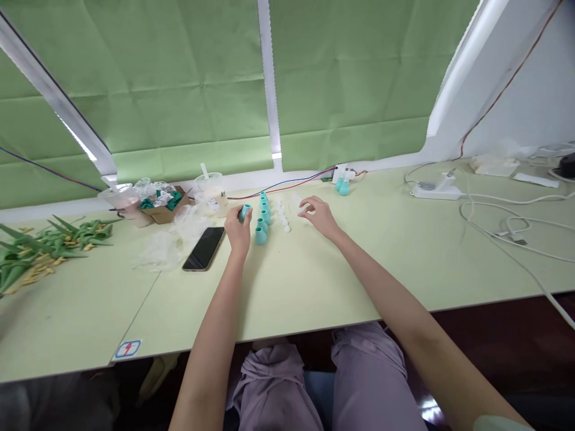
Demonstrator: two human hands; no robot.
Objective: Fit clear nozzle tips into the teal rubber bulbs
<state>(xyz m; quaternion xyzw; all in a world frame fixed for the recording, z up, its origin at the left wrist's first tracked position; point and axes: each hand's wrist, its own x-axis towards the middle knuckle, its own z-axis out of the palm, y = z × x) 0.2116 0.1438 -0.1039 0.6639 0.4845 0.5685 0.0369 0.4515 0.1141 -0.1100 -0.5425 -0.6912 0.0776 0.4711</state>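
Observation:
My left hand [238,227] is closed around a small teal hollow bulb-shaped piece [245,212], its open neck facing up. Just right of it, a row of similar teal bulb pieces [261,235] stands on the table with necks upward. Beside that row runs a line of small white pieces [286,227]. My right hand [318,214] hovers by some small translucent pieces [294,202], thumb and fingertips brought together in a pinch; what is between them is too small to make out. Two more teal bulbs [344,188] rest near the wall.
A black phone [203,249] lies left of my left hand, with crumpled clear plastic [164,245], a cardboard box [167,211] and drink cups [214,191] behind. Green pointed pieces [54,239] are heaped far left. A power strip [436,188] and white cables [507,224] occupy the right.

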